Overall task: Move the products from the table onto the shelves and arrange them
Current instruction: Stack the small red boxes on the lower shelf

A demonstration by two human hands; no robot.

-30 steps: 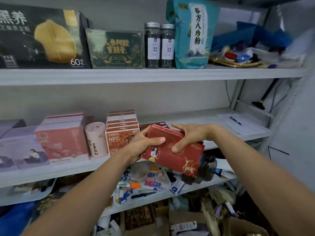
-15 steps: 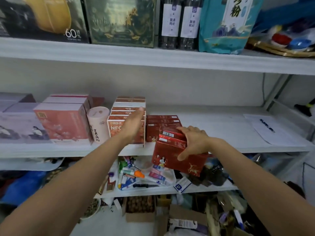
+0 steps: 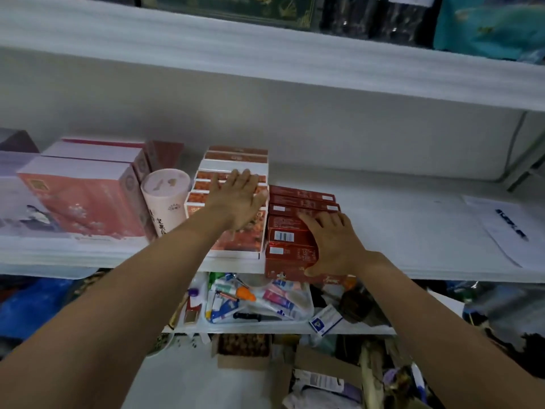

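Observation:
A dark red box (image 3: 290,255) stands at the front edge of the middle shelf (image 3: 407,231), slightly overhanging it, at the near end of a row of like red boxes (image 3: 300,199). My right hand (image 3: 333,243) lies over its right side, fingers on top and thumb on the front face, holding it. My left hand (image 3: 239,199) rests flat with spread fingers on the stack of orange-and-white boxes (image 3: 236,156) just left of the red row, holding nothing.
Left of the orange boxes stand a pink cylinder (image 3: 166,196) and large pink boxes (image 3: 79,199). A paper sheet with a pen (image 3: 507,225) lies at the shelf's right. The upper shelf (image 3: 265,54) hangs close overhead. A clear bag of tubes (image 3: 253,302) sits on the lower shelf.
The red box went from in front of the shelf onto its front edge, joining the red row. My left hand let go of it and moved onto the orange boxes. The view came closer.

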